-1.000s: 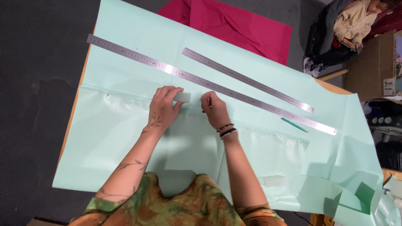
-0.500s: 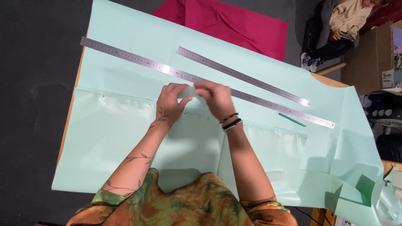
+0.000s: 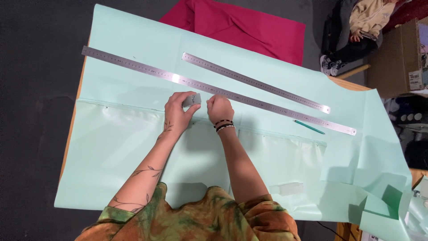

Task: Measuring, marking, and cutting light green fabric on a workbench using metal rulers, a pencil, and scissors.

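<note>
Mint sheet (image 3: 133,147) on table (image 3: 71,134): fold line formed, part pinned. Left hand (image 3: 178,114) grips small grey block (image 3: 192,100); right hand (image 3: 220,109) fisted on fold. Right stretch unpinned.

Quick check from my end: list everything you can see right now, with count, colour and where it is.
mint sheet: 1, pale green, spread over the table
long ruler: 1, steel, diagonal across the sheet
short ruler: 1, steel, beyond the long one
pen: 1, teal, by the long ruler's right end
small block: 1, grey, in the left hand
clear box: 1, near edge
red cloth: 1, far side
cardboard box: 1, brown, right
left hand: gripping the block
right hand: fist on the sheet
</note>
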